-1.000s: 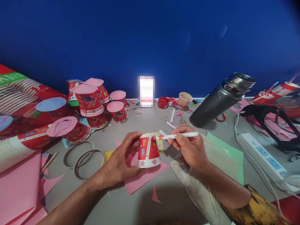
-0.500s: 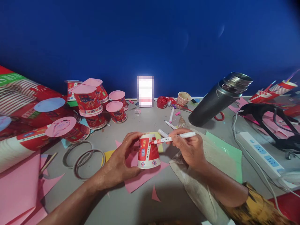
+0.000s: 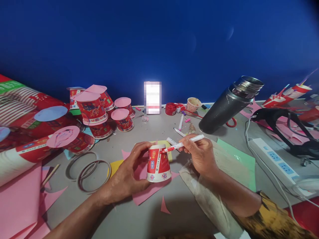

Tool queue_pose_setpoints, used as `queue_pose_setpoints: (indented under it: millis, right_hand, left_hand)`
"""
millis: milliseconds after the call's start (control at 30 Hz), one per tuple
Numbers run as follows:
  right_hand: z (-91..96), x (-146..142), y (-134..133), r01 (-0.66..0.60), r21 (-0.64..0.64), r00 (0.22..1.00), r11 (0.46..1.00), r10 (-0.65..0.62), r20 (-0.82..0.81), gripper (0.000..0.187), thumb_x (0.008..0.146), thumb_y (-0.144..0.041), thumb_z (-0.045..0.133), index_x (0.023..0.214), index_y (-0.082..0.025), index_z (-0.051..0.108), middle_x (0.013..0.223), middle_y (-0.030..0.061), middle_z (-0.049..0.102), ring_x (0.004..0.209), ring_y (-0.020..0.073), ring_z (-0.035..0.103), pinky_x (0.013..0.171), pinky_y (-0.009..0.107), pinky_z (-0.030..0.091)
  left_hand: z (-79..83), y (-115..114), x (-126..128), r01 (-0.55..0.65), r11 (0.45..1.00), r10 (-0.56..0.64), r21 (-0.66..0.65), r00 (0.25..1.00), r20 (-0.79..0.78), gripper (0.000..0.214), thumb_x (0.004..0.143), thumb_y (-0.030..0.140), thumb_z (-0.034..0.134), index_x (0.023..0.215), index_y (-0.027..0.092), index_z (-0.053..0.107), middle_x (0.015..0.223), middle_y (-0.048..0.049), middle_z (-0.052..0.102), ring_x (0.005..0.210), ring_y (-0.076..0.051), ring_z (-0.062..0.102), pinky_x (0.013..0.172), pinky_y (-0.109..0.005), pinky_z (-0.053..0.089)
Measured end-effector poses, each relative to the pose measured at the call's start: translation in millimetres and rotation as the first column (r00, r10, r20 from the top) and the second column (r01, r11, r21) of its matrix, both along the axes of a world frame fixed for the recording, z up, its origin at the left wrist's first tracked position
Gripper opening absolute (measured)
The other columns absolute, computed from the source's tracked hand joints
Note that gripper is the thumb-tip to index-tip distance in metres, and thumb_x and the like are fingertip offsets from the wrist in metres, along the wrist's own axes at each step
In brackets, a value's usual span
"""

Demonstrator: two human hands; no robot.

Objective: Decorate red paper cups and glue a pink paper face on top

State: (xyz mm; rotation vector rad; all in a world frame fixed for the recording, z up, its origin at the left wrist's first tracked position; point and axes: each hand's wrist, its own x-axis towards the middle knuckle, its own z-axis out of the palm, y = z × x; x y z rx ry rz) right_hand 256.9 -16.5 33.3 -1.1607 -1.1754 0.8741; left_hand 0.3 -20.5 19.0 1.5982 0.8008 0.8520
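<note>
A red and white paper cup (image 3: 159,166) is upside down above a piece of pink paper (image 3: 142,196). My left hand (image 3: 127,172) grips its left side, fingers behind and thumb near the wide rim. Between the thumb and fingers of my right hand (image 3: 199,154) is a white marker (image 3: 193,140) with a red tip end. The tip meets the cup's upper right side, at a red patch beside the white printed strip. Under the marker lies another white marker (image 3: 171,142), on yellow paper.
Several cups topped with pink paper discs (image 3: 91,108) stand at left, near two grey tape rings (image 3: 93,176). A black flask (image 3: 224,111), a power strip (image 3: 276,162), a grey cloth (image 3: 199,186) and green paper (image 3: 246,166) lie rightward. A bright blurred screen (image 3: 153,98) stands behind.
The marker is now more tilted, its back end higher, with the tip still at the cup's upper right side. The whole view has shifted slightly. Both hands keep their holds.
</note>
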Motion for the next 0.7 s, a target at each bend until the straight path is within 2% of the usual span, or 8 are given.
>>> queue_pose_setpoints:
  millis: [167, 300, 500, 633, 700]
  right_hand:
    - [0.9, -0.7, 2.6, 0.065, 0.007, 0.998, 0.998, -0.065, -0.018, 0.044, 0.085, -0.058, 0.082, 0.064, -0.020, 0.075, 0.057, 0.0027, 0.069, 0.054, 0.0141, 0.057, 0.054, 0.028, 0.045]
    - [1.2, -1.4, 3.4, 0.037, -0.041, 0.998, 0.998, -0.039, -0.044, 0.044, 0.080, -0.058, 0.085, 0.062, -0.019, 0.075, 0.054, 0.0025, 0.067, 0.052, 0.0136, 0.055, 0.050, 0.026, 0.043]
    - [-1.7, -0.6, 4.4, 0.077, -0.017, 0.996, 0.997, -0.078, -0.053, 0.048, 0.083, -0.059, 0.084, 0.059, -0.019, 0.073, 0.055, 0.0022, 0.067, 0.054, 0.0129, 0.057, 0.053, 0.026, 0.044]
    - [-5.4, -0.2, 5.7, 0.024, -0.071, 0.997, 0.997, -0.028, -0.066, 0.048, 0.080, -0.062, 0.085, 0.063, -0.019, 0.076, 0.055, 0.0021, 0.067, 0.052, 0.0132, 0.057, 0.052, 0.026, 0.044]
    - [-6.3, 0.6, 7.0, 0.042, -0.061, 0.997, 0.997, -0.046, -0.064, 0.049, 0.081, -0.063, 0.084, 0.062, -0.019, 0.075, 0.056, 0.0023, 0.068, 0.053, 0.0128, 0.057, 0.052, 0.025, 0.044]
  left_hand:
    - [0.4, -0.9, 1.7, 0.014, 1.000, -0.014, 0.009, 1.000, -0.024, 0.080, 0.082, 0.022, 0.087, 0.150, 0.043, 0.050, 0.157, -0.0056, 0.046, 0.148, -0.031, 0.051, 0.127, -0.044, 0.042]
    - [2.8, -2.1, 3.6, 0.033, 0.999, -0.033, 0.024, 0.999, -0.025, 0.082, 0.081, 0.020, 0.087, 0.150, 0.043, 0.049, 0.155, -0.0054, 0.048, 0.148, -0.032, 0.051, 0.126, -0.047, 0.045]
    - [0.8, -1.2, 4.1, 0.020, 0.998, -0.018, 0.062, 0.999, -0.029, 0.083, 0.080, 0.023, 0.090, 0.148, 0.048, 0.050, 0.154, -0.0034, 0.049, 0.147, -0.030, 0.053, 0.124, -0.045, 0.047]
    - [-1.4, -0.7, 4.7, 0.025, 0.998, -0.023, 0.058, 0.999, -0.029, 0.081, 0.081, 0.025, 0.088, 0.150, 0.045, 0.049, 0.154, -0.0054, 0.050, 0.146, -0.030, 0.054, 0.124, -0.046, 0.047]
    - [-1.9, -1.0, 4.9, 0.026, 0.998, -0.025, 0.059, 0.999, -0.028, 0.081, 0.082, 0.025, 0.088, 0.150, 0.045, 0.049, 0.155, -0.0055, 0.050, 0.146, -0.030, 0.054, 0.124, -0.046, 0.047]
